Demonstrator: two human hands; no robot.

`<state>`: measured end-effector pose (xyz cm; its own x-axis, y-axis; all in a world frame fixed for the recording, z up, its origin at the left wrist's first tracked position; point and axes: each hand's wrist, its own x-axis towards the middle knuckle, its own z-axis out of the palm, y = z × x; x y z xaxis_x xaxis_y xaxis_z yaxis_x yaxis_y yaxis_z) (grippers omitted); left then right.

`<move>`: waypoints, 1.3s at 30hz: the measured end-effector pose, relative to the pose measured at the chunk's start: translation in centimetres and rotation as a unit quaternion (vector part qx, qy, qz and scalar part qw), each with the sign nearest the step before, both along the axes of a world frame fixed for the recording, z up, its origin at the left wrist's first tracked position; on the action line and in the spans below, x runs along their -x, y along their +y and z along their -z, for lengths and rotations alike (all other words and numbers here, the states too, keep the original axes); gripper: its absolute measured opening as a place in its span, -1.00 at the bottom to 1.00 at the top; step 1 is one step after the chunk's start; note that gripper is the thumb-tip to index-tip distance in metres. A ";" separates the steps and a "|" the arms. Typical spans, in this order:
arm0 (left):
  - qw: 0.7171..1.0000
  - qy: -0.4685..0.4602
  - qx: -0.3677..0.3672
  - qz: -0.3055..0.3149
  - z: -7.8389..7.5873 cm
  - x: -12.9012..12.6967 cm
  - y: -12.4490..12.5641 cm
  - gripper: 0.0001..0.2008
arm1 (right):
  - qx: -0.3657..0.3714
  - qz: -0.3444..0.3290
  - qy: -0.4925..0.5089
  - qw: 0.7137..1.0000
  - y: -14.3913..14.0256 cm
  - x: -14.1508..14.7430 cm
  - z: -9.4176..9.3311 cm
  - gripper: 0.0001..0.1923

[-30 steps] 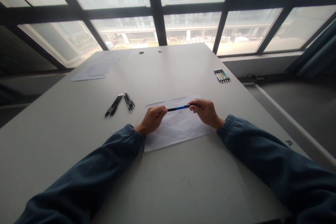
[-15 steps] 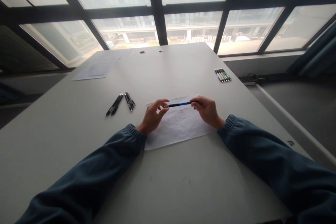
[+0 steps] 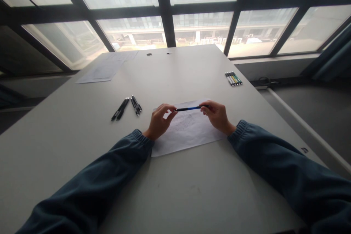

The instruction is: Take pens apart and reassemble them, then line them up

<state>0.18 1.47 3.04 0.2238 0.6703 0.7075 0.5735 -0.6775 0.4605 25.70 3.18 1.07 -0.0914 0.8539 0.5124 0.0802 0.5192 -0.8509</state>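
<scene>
Both hands raised just above the sheet of paper [image 3: 189, 131], forearms angled inward. Right hand [image 3: 218, 116] pinches one end of the blue pen [image 3: 189, 108], fingers closed on it; left hand [image 3: 159, 120] has fingertips pinched on the other end. Pen level, crosswise over the sheet's far edge (faint sketch on the paper). Left of the sheet: four black pens [image 3: 126, 106]. Far right of it, near the table's [image 3: 192, 190] edge: a row of markers [image 3: 233, 78]. Far left: loose papers [image 3: 105, 69]. Bare tabletop nearer than the sheet.
</scene>
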 end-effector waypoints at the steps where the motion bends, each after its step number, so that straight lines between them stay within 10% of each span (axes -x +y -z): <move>1: 1.000 0.001 0.002 -0.001 0.0 0.0 0.0 -0.86 | 0.002 -0.001 0.000 1.000 0.0 0.0 0.0 -0.81; 22: 0.998 0.006 0.059 0.026 0.2 0.4 0.0 -0.49 | -0.012 -0.045 -0.012 0.999 -0.5 0.1 -0.6 -0.81; 39: 0.999 0.014 -0.045 0.001 0.1 0.3 0.3 -0.81 | -0.012 0.000 -0.009 1.000 -0.3 0.0 -0.3 -0.82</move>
